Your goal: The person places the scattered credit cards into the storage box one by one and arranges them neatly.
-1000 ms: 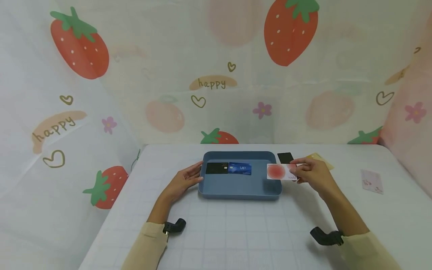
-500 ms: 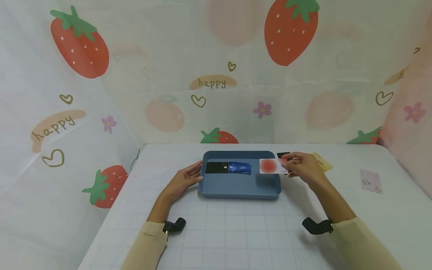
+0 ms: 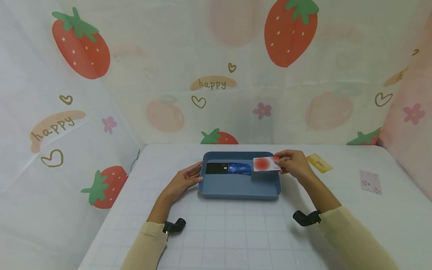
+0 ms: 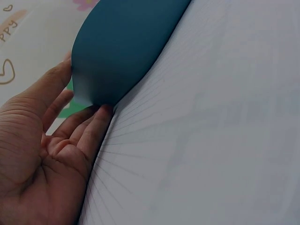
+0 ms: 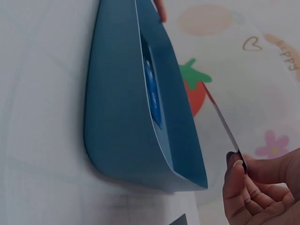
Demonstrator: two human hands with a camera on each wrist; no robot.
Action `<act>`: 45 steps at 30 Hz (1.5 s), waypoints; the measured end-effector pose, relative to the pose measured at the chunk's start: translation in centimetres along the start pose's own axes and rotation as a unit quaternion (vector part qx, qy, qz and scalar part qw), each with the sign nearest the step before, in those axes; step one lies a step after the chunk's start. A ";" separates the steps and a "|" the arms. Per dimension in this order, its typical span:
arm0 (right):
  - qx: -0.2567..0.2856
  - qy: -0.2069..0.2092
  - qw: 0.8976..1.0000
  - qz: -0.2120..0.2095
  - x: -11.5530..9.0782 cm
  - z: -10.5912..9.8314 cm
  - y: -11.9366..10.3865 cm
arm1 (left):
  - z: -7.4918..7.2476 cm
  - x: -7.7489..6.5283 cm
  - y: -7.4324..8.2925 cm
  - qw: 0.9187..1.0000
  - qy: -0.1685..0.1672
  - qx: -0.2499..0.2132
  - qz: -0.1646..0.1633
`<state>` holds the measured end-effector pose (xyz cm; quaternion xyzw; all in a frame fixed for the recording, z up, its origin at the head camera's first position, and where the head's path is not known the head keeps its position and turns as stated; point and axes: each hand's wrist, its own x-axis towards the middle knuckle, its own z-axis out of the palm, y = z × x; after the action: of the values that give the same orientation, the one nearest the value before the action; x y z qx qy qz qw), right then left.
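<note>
My right hand (image 3: 294, 165) pinches a white card with a red round blot (image 3: 263, 164) by its right end. The card hangs above the right part of a blue-grey tray (image 3: 236, 191); in the right wrist view its edge (image 5: 220, 115) shows apart from the tray wall. Two cards lie side by side in the tray: a black card (image 3: 216, 168) and a blue VIP card (image 3: 239, 168). At the tray's left end, my left hand (image 3: 182, 183) touches the outer wall with fairly straight fingers, seen closely in the left wrist view against the tray (image 4: 117, 47).
On the white table (image 3: 229, 232), a yellow card (image 3: 319, 163) lies right of the tray, behind the right forearm. Farther right lies a pale pink card (image 3: 370, 182). A strawberry-printed cloth (image 3: 162, 56) hangs behind the table.
My right hand has carried the red-blot card left and slightly away from me, farther over the tray. It now covers the black card right of the tray. The left hand stays put.
</note>
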<state>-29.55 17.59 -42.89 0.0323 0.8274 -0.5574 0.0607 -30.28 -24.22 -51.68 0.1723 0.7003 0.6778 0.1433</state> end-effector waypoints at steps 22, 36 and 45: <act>0.030 0.004 1.000 0.005 2.1 4.0 -0.5 | -0.4 -0.2 0.1 1.000 -0.003 0.010 -0.001; -0.005 0.019 1.000 -0.016 2.9 5.6 -0.3 | -0.2 -0.2 -0.1 1.000 -0.007 0.004 0.003; -0.036 0.033 0.999 -0.019 3.2 6.2 -0.3 | -0.1 0.0 -0.2 1.000 -0.006 0.012 0.003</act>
<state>-32.36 11.72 -45.32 0.0322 0.8492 -0.5265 0.0238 -30.32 -24.35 -51.89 0.1801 0.7070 0.6688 0.1429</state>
